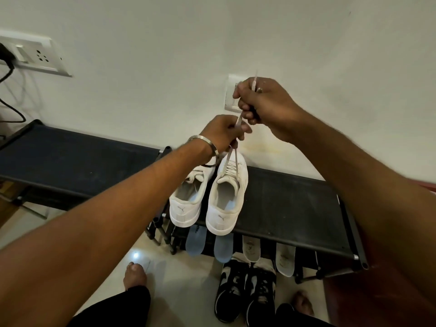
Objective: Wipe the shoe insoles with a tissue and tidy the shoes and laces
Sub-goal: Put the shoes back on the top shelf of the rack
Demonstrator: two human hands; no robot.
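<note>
Two dark fabric-topped racks (295, 208) stand against the white wall; four flat insoles (251, 249) lean below, black-and-grey trainers (247, 293) on the tiled floor. Smooth white sneakers (226, 199) sit on the rack's edge. The left hand (224, 132) and right hand (264, 102), fingers curled, pinch the taut white lace (238, 121) above the right shoe

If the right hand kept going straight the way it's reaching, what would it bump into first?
Probably the wall plate just behind the right hand, which grips the lace. Depth is hard to judge, but nothing else shows between them.
</note>
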